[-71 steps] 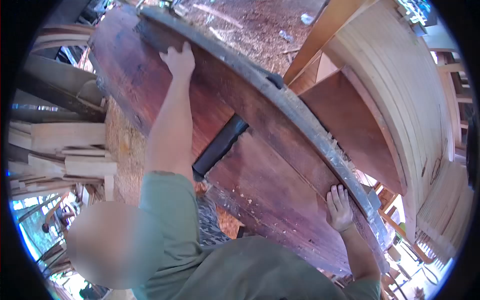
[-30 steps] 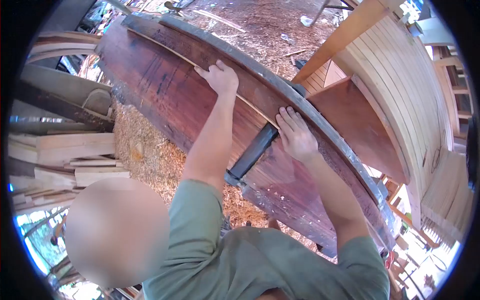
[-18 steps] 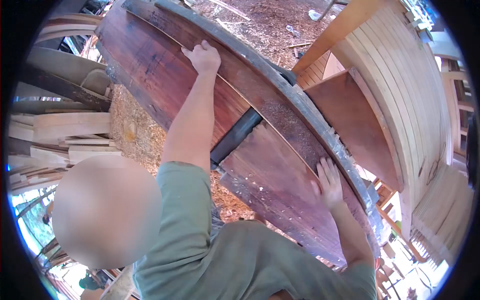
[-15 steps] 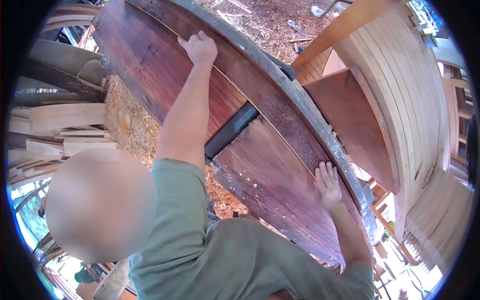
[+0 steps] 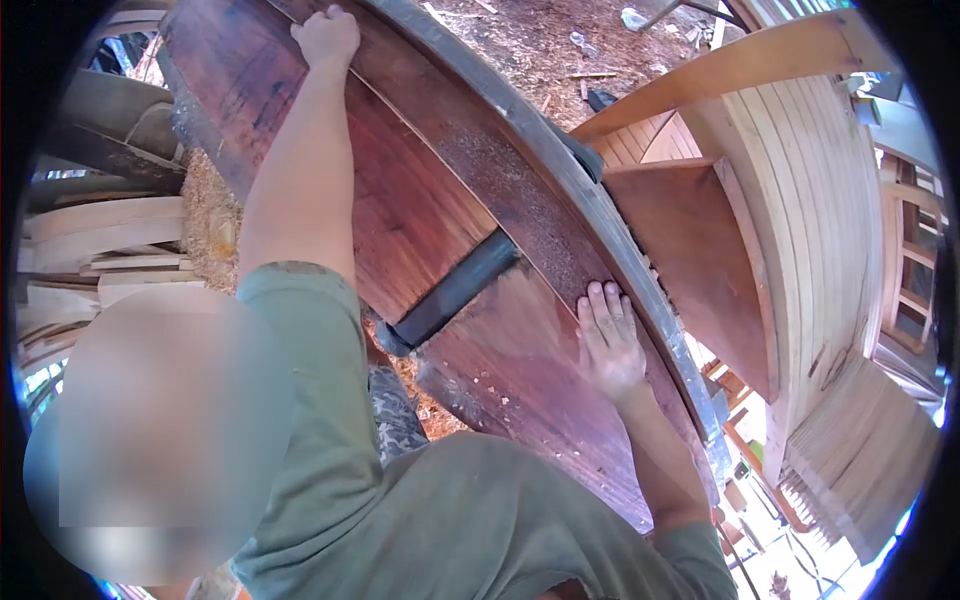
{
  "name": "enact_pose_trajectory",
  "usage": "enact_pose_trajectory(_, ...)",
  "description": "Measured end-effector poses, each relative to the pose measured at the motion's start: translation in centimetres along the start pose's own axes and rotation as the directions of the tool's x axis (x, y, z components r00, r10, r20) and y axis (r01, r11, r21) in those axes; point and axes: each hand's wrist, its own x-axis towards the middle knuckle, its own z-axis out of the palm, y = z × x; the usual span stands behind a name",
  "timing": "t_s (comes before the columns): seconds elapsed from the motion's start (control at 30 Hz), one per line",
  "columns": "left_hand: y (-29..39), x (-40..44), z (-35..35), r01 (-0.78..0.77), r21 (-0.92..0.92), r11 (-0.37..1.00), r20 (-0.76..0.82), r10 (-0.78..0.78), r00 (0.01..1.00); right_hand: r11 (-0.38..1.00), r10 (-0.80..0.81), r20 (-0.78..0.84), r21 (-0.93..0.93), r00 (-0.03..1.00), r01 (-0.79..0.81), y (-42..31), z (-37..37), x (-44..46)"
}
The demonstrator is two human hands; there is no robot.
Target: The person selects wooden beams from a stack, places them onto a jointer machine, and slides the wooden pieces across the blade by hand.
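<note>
A thin pale strip [image 5: 425, 147] runs lengthwise over reddish-brown boards [image 5: 420, 225], along the edge of a darker raised board [image 5: 490, 165]. Near the strip's upper left part, my left hand [image 5: 330, 38] has its fingers curled down over it; the fingertips are partly hidden. My right hand [image 5: 608, 335] lies open with fingers stretched, palm down, on the boards by the strip's lower right end. Between the hands, a dark crosspiece [image 5: 455, 287] shows in a gap between boards. Fine sawdust lies on the raised board.
A worn grey curved edge [image 5: 560, 155] borders the boards on the far side. At right are a brown panel [image 5: 690, 260] and a large curved planked piece [image 5: 810, 230]. Cut timber [image 5: 110, 230] is stacked at left. A blurred round shape [image 5: 165, 430] covers the lower left.
The pale strip, not visible in the earliest frame, now lies along the boards. Both hands were closer together one second ago; they have since spread apart along it. The view has shifted too.
</note>
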Motion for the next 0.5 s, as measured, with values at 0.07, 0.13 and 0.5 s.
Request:
enact_pose_trajectory(0.07, -1.8, 1.7, 1.9, 0.219, -0.372, 0.902, -0.059, -0.258, 0.964, 1.0, 0.005, 0.0, 0.013, 1.0, -0.005, -0.5, 0.2, 2.0)
enact_pose_trajectory(0.13, -2.9, 3.6, 1.9, 0.115, -0.152, 0.982, -0.068, -0.127, 0.99, 0.999, 0.02, 0.013, 0.027, 1.0, -0.02, -1.1, 0.2, 4.2)
enact_pose_trajectory(0.5, -7.8, 12.2, 4.2, 0.197, -0.436, 0.878, -0.221, -0.316, 0.923, 0.996, 0.059, -0.017, 0.071, 0.998, -0.058, -3.8, 1.5, 13.9)
